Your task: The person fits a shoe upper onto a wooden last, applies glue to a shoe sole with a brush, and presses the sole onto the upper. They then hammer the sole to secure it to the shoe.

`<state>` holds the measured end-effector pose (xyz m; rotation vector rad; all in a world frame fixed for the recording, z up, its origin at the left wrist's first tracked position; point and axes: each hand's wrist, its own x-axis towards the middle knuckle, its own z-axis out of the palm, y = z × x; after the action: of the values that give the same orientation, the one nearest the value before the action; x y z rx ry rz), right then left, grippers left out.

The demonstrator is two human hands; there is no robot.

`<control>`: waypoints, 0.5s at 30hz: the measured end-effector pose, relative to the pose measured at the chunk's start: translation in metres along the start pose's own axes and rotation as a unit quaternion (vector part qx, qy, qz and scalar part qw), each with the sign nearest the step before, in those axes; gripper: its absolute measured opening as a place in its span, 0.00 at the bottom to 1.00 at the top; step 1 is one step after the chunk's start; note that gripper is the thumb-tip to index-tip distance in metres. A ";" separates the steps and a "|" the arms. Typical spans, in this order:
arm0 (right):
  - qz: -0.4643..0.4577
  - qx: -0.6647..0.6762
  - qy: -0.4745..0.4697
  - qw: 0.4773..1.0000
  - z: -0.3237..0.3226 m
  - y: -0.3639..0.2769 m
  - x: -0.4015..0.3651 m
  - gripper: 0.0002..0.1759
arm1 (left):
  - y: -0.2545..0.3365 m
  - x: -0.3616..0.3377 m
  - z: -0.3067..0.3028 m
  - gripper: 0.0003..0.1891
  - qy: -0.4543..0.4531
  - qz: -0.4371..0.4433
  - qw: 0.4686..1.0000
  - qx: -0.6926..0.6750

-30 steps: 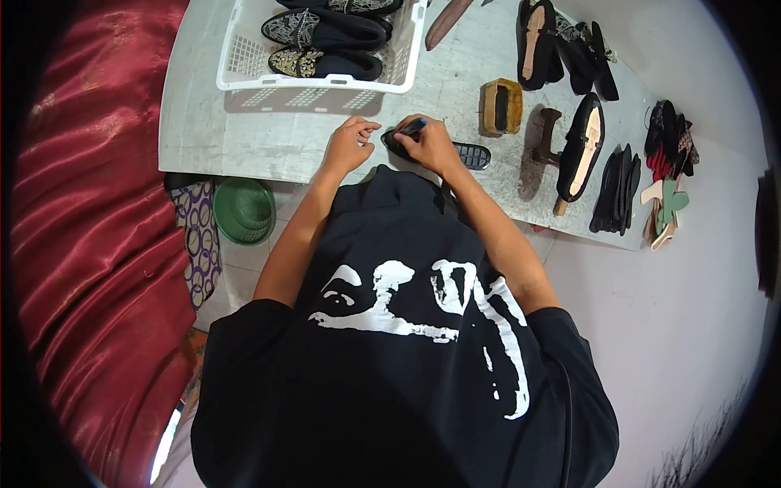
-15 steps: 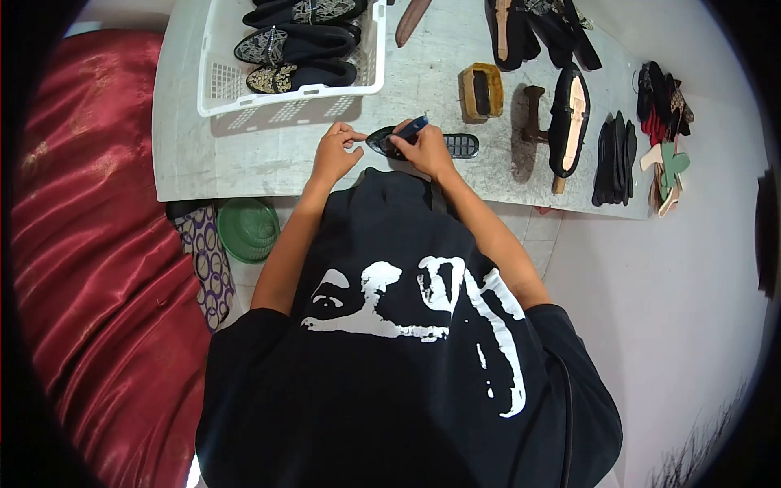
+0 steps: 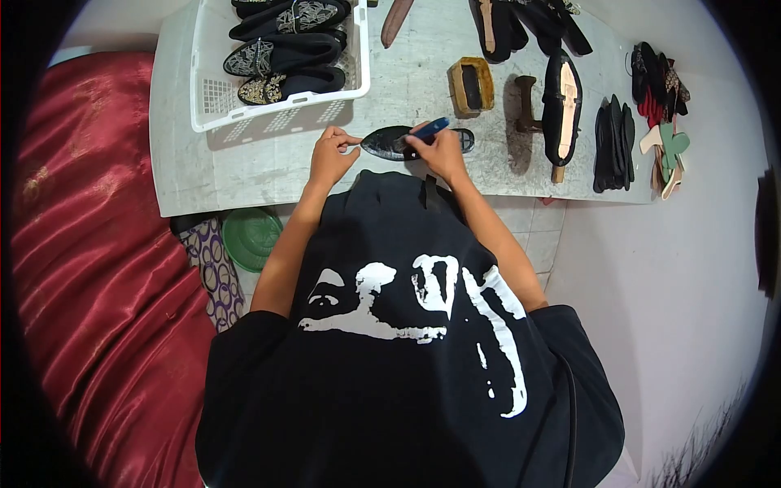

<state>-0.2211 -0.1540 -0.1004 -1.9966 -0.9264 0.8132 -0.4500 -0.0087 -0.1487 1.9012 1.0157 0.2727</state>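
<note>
A black shoe sole (image 3: 381, 143) lies flat on the table in front of me, pointed toe to the left and ridged heel to the right. My left hand (image 3: 332, 159) rests beside the toe, a fingertip touching its point and the thumb apart. Over the middle of the sole, my right hand (image 3: 443, 153) grips a blue-handled brush (image 3: 434, 128), its tip down on the sole's surface. Part of the heel is hidden behind this hand.
A white basket (image 3: 281, 111) of decorated black shoes stands at the back left. Behind the sole sits a yellow container (image 3: 490, 85). To the right are a metal shoe anvil (image 3: 527, 104), a black shoe upper on a last (image 3: 561, 110) and stacked black pieces (image 3: 614, 146).
My right hand has slid right with the brush, from the front of the sole to its middle, baring the toe part. The left hand stays at the toe. The view has shifted slightly.
</note>
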 end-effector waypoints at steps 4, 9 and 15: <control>0.010 -0.040 0.076 0.996 -0.013 0.011 0.009 0.09 | -0.003 -0.003 0.000 0.11 0.006 0.011 1.000 -0.008; -0.046 0.024 0.004 0.999 0.002 -0.001 0.005 0.09 | -0.002 0.000 -0.001 0.10 -0.005 0.002 1.000 0.007; -0.049 0.027 -0.075 0.996 0.012 -0.003 0.003 0.09 | -0.006 0.000 0.002 0.10 0.005 0.012 1.000 0.001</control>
<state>-0.2298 -0.1452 -0.1047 -1.8477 -1.0679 0.9326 -0.4521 -0.0086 -0.1547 1.9167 1.0014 0.2940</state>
